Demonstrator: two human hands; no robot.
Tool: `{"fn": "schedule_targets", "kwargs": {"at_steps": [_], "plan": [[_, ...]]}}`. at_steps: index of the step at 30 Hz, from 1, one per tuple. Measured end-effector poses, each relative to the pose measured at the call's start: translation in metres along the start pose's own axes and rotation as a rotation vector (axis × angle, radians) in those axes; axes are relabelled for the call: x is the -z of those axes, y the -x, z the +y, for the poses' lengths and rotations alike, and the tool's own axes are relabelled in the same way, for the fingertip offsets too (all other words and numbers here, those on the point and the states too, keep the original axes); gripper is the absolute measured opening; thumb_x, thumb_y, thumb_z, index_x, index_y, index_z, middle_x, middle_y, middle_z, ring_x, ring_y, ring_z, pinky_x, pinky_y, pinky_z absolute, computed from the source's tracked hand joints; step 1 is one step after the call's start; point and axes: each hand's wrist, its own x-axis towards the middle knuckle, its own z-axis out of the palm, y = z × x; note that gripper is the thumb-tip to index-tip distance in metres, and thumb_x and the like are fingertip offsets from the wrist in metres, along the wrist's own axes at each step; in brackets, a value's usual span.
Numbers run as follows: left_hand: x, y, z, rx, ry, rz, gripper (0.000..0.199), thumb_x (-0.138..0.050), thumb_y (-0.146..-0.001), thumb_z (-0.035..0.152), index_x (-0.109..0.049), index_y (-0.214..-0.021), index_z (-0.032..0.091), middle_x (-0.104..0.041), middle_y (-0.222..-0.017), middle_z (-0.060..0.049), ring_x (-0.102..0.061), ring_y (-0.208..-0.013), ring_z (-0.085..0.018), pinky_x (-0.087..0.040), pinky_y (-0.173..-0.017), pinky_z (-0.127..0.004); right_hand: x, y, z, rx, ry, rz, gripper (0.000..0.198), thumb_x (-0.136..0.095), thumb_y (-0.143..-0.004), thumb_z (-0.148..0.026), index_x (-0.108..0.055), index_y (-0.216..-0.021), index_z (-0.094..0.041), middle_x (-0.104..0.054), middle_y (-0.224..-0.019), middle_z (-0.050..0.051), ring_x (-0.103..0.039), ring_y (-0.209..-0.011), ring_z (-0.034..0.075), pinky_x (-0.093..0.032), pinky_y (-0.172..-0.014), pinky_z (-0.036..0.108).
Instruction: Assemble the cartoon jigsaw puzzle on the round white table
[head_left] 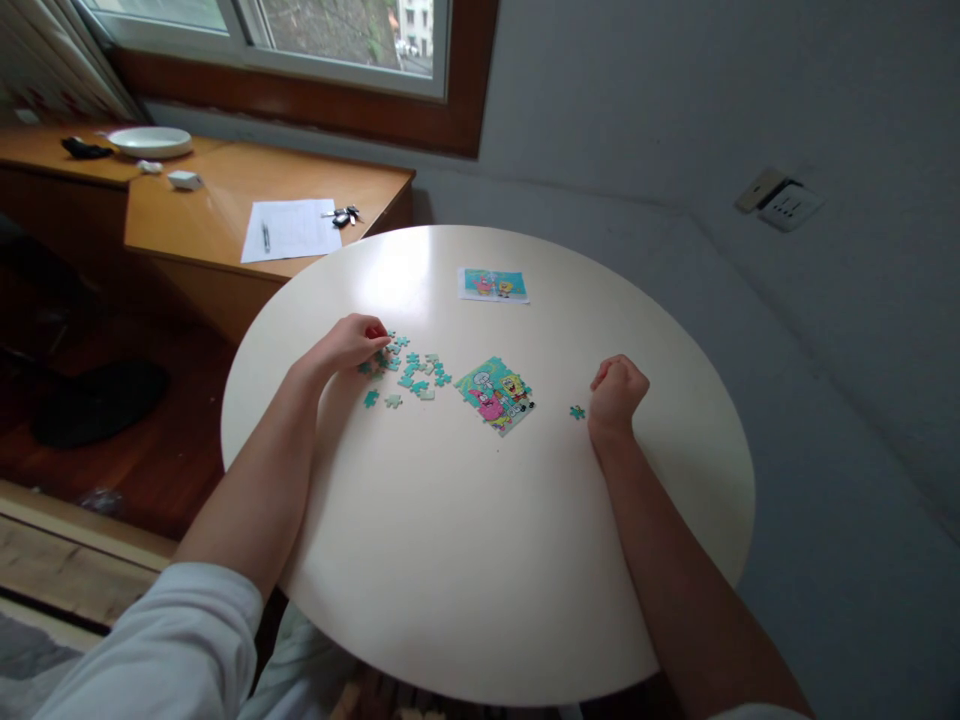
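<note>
At the left side of the round table, my left hand (362, 340) has its fingers pinched together at the upper edge of a pile of loose puzzle pieces (412, 372). Whatever lies between those fingertips is too small to make out. A partly joined jigsaw puzzle (496, 396) with cartoon figures lies flat and turned cornerwise in the middle, apart from both hands. My right hand (618, 388) rests on the table as a fist, and nothing shows in it. Just left of that fist is a single teal puzzle piece (577, 412).
A small printed picture (493, 286) of cartoon figures lies toward the far side of the white table (465, 570). Behind on the left, a wooden desk (217, 215) bears a paper sheet (289, 225), keys (346, 215) and a white dish (152, 142). A wall borders the right.
</note>
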Motion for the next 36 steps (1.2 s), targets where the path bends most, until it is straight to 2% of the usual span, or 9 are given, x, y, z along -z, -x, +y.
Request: {"fn": "schedule_targets", "kwargs": {"at_steps": [5,10,15,25,28,32,36], "plan": [[0.002,0.001,0.002,-0.041,0.033,-0.015,0.021,-0.065,-0.069,0.034,-0.065,-0.075,0.014,-0.064,-0.062,-0.005,-0.057,-0.049,-0.014,-0.045,-0.047,-0.025,0.000,0.000,0.000,-0.005,0.000,0.000,0.026,-0.035,-0.070,-0.010,-0.037,-0.046,-0.020,-0.029,-0.040,-0.006,-0.028,-0.041,0.008,-0.019,-0.042,0.023],[0.001,0.004,0.008,-0.079,0.041,-0.045,0.018,-0.063,-0.067,0.029,-0.066,-0.076,0.014,-0.067,-0.070,-0.006,-0.060,-0.057,-0.016,-0.047,-0.052,-0.027,0.000,0.000,0.001,-0.018,0.012,-0.010,0.026,-0.036,-0.073,-0.014,-0.036,-0.047,-0.020,-0.029,-0.041,-0.006,-0.027,-0.041,0.008,-0.019,-0.041,0.022],[-0.007,0.005,0.014,-0.110,0.060,-0.103,0.018,-0.055,-0.068,0.022,-0.067,-0.080,0.015,-0.068,-0.075,-0.006,-0.058,-0.061,-0.015,-0.047,-0.054,-0.026,0.000,0.000,0.001,0.001,0.005,-0.010,0.023,-0.035,-0.068,-0.014,-0.038,-0.047,-0.021,-0.030,-0.040,-0.006,-0.029,-0.041,0.009,-0.020,-0.042,0.022],[-0.010,0.004,0.016,-0.151,0.039,-0.105,0.021,-0.055,-0.068,0.029,-0.066,-0.080,0.016,-0.066,-0.071,-0.005,-0.056,-0.061,-0.015,-0.044,-0.055,-0.025,0.001,0.000,0.002,-0.020,0.004,-0.018,0.022,-0.036,-0.068,-0.014,-0.038,-0.047,-0.020,-0.030,-0.040,-0.006,-0.028,-0.041,0.008,-0.019,-0.041,0.022],[-0.008,0.006,0.019,-0.159,0.005,-0.056,0.021,-0.055,-0.070,0.035,-0.063,-0.072,0.016,-0.061,-0.064,-0.003,-0.053,-0.059,-0.014,-0.040,-0.054,-0.025,0.001,-0.001,0.004,-0.019,-0.001,-0.023,0.021,-0.036,-0.067,-0.014,-0.037,-0.047,-0.021,-0.030,-0.041,-0.006,-0.028,-0.041,0.008,-0.019,-0.041,0.023],[-0.008,0.007,0.020,-0.161,-0.040,0.051,0.027,-0.053,-0.072,0.040,-0.051,-0.056,0.018,-0.049,-0.052,0.002,-0.043,-0.053,-0.012,-0.033,-0.053,-0.025,0.001,-0.001,0.005,-0.019,0.016,-0.018,0.021,-0.037,-0.068,-0.017,-0.040,-0.047,-0.021,-0.030,-0.040,-0.007,-0.029,-0.041,0.009,-0.019,-0.042,0.023],[-0.007,0.006,0.018,-0.165,-0.050,0.127,0.034,-0.053,-0.073,0.043,-0.044,-0.051,0.019,-0.043,-0.050,0.003,-0.039,-0.055,-0.012,-0.030,-0.055,-0.026,0.001,-0.001,0.007,-0.007,0.023,-0.014,0.021,-0.037,-0.067,-0.018,-0.040,-0.047,-0.021,-0.031,-0.041,-0.006,-0.029,-0.042,0.010,-0.020,-0.043,0.023]]}}
